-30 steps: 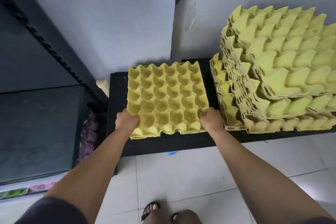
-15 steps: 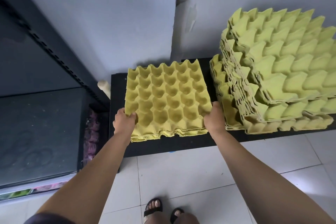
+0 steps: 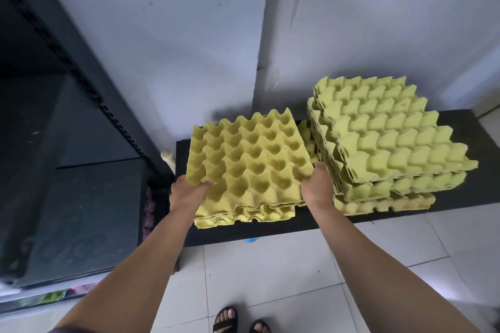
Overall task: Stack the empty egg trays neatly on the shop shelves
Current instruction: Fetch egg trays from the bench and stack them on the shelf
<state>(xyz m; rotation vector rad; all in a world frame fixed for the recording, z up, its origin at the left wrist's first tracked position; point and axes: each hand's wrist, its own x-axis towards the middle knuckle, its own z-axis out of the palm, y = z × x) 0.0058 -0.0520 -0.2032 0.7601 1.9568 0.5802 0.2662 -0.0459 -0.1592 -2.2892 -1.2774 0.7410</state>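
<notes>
yellow-green pulp egg trays — nested, cups up — left hand, right hand gripping edges.

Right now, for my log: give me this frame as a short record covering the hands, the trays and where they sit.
left hand: grips the near-left corner of the held trays, thumb on top
right hand: grips their near-right edge
held trays: a few yellow egg trays nested, hollows up, tilted, over the black shelf
tall stack: yellow trays piled unevenly on that shelf, right of the held ones
held trays touching shelf: cannot tell
</notes>
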